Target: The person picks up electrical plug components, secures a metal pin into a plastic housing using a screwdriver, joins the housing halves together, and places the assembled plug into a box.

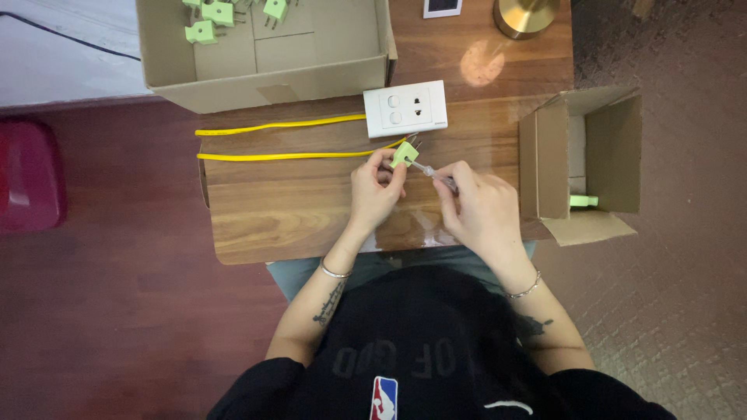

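The left hand (375, 189) grips a green plug (404, 152) on a yellow cable (288, 155) above the desk (288, 210); the right hand (478, 206) is clenched on a small screwdriver (433, 173) at the plug. Fastening looks underway; more plugs (208, 19) wait in the cardboard box (272, 82)

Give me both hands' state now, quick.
Left hand: closed on the green plug at the yellow cable end.
Right hand: closed on a screwdriver, tip at the plug.
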